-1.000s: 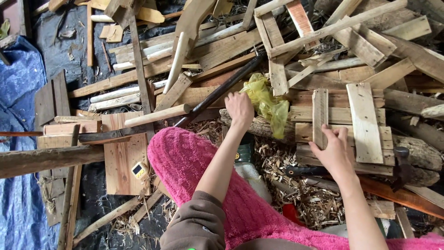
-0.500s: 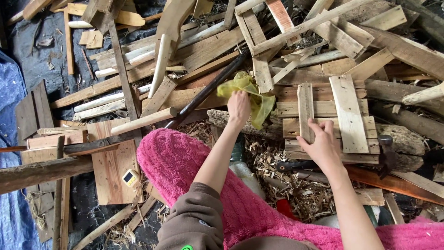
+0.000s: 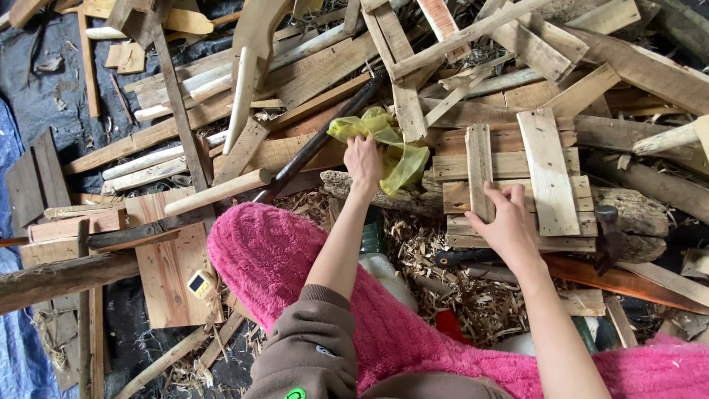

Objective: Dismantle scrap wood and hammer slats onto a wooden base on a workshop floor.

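My left hand (image 3: pixel 363 160) grips a crumpled yellow-green plastic bag (image 3: pixel 395 146) lying on the pile of wood. My right hand (image 3: pixel 504 222) rests on a nailed pallet piece (image 3: pixel 517 174), fingers wrapped round one upright slat (image 3: pixel 479 164). The pallet piece lies across a rough log (image 3: pixel 384 196). My legs in fuzzy pink trousers (image 3: pixel 281 258) fill the bottom of the view, above a brown sleeve (image 3: pixel 310 355).
Loose planks, slats and round sticks (image 3: pixel 244 96) are heaped all around on dark sheeting. A long dark handle (image 3: pixel 317 140) runs diagonally by my left hand. A hammer (image 3: pixel 609 225) lies at the right, wood shavings (image 3: pixel 443 281) below, a small yellow tape measure (image 3: pixel 199 283) on a board.
The view has shifted a little. My left hand has closed on the yellow-green bag, and my right hand has moved up onto the pallet slat.
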